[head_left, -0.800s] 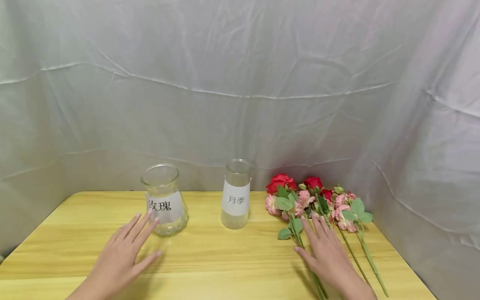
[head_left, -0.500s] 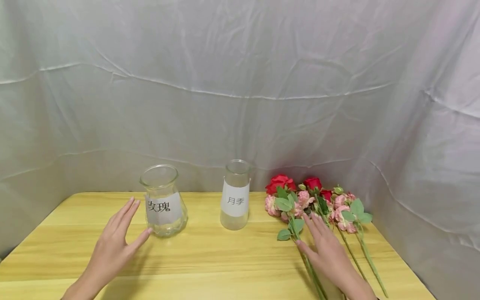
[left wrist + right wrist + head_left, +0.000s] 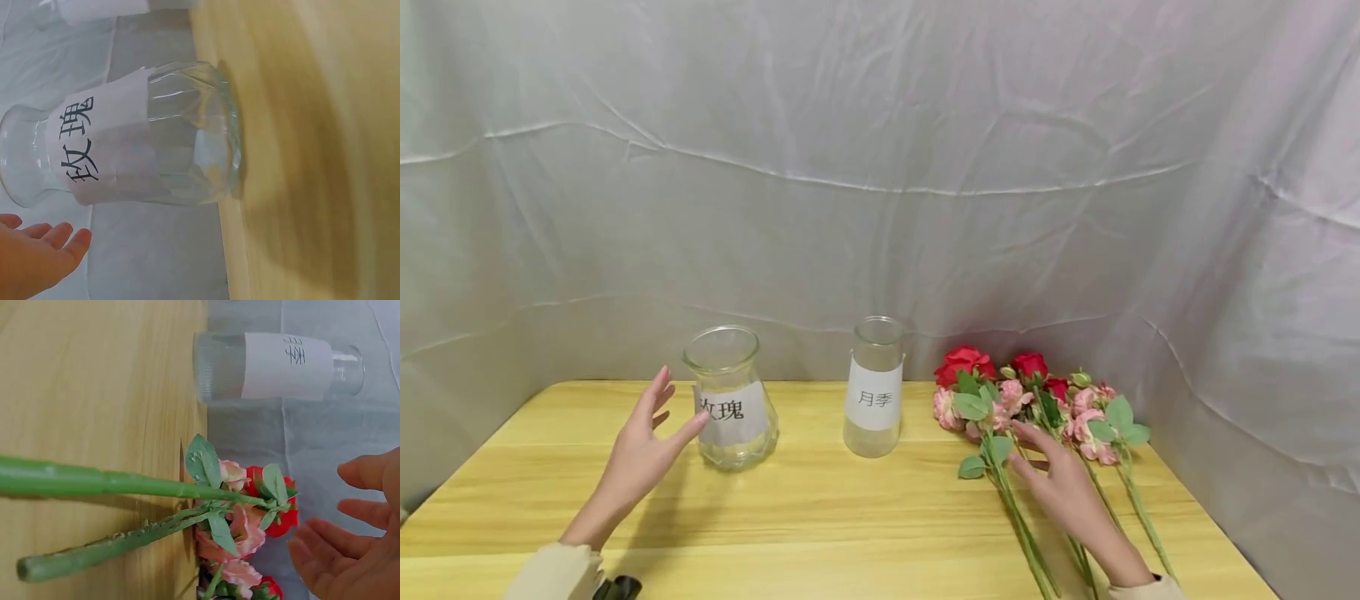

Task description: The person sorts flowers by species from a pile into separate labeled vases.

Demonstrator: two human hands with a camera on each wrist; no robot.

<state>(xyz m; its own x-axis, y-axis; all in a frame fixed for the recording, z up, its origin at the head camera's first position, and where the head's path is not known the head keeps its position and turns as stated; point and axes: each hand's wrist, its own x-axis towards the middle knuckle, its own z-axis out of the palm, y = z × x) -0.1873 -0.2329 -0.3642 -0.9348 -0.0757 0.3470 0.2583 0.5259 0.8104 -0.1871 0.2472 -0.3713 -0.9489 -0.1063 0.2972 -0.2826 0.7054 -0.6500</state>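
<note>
The right hand [image 3: 1063, 487], fingers loosely bent round nothing, hovers above the flower stems [image 3: 112, 482]; the left hand [image 3: 638, 450], also without a hold on anything, is just beside the wide vase [image 3: 730, 379], apart from it. The flowers [image 3: 946, 408] lie on the right of the desk [image 3: 820, 517], nearer the right hand, long axis running away from the person, heads at the back. Their red and pink petals look ruffled and cloth-like, the stems smooth or rough. Past the wide, flared vase stands a slim vase [image 3: 875, 392], both clear glass with white paper labels
</note>
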